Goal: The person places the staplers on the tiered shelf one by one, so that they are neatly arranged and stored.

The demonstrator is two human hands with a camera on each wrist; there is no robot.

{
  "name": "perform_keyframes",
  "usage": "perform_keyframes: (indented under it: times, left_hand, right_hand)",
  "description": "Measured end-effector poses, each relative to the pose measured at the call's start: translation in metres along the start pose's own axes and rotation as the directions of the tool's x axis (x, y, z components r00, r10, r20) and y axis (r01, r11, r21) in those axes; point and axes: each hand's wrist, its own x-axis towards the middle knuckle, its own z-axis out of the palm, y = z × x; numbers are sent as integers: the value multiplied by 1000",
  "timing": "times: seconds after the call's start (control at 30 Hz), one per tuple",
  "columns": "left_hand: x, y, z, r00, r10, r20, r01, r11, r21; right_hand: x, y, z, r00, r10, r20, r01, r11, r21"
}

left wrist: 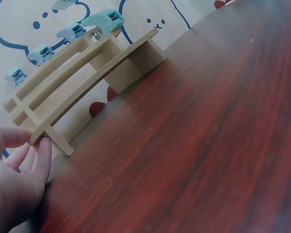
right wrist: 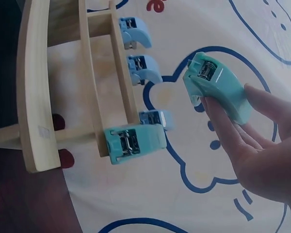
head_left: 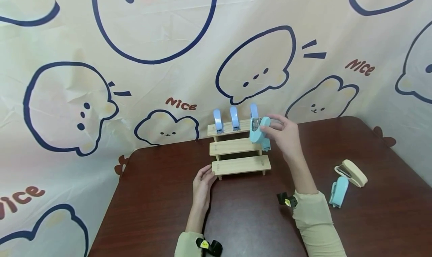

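My left hand pinches the left end of the lowest step of a three-tier wooden stand, thumb on top and fingers beneath in the left wrist view. Between thumb and fingers, my right hand holds a teal stapler, raised near the stand's right side. A second teal stapler sits at the right end of the middle step, partly covered by the held one in the head view. Along the top step stand three blue staplers in a row; the held stapler overlaps the rightmost in the head view.
On the dark wooden table, to the right, lie a cream stapler and another teal stapler, side by side. A pale cloth with cartoon outlines hangs behind the table, close to the stand's back.
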Motion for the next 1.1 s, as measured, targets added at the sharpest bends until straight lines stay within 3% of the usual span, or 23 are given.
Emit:
perform_keyframes:
  times: [0.33,0.87,1.1]
  left_hand:
    - [0,2,1,1000,-2,0,2,1000,13]
    - [1,0,1,1000,6,0,-6,1000,-18]
    - [1,-1,0,1000,6,-2,-6,1000,-27]
  right_hand:
    - [3,7,11,1000,21,7,-21,999,32]
    - [3,20,32,999,-29,14,30,998,-61]
    - [3,25,40,999,-38,8,39,988,-147]
